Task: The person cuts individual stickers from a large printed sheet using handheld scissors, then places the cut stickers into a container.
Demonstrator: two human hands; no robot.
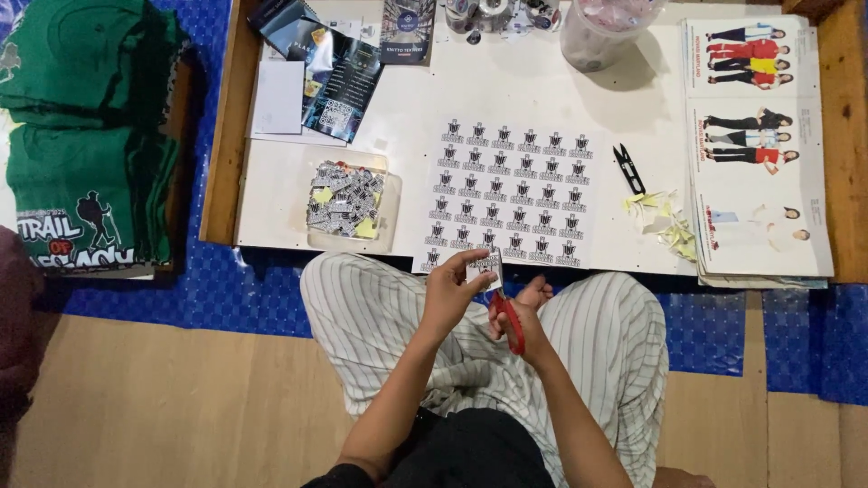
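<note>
- The left hand point(449, 294) pinches a small printed paper piece point(489, 264) by its edge, thumb and fingers closed on it, above the lap and just in front of the table's near edge.
- The right hand point(523, 318) is closed around red-handled scissors point(510, 318) — blades pointing up at the piece.
- The piece looks thin, light and floppy; I judge it easy to crease or tear, so a grip close to the cut line, clear of the blades, would steady it.
- On the white table point(542, 90) lies a sheet of printed labels point(511, 194) — beside it a clear tray of cut pieces point(348, 201), black snips point(627, 168) and yellow-white scraps point(665, 221).
</note>
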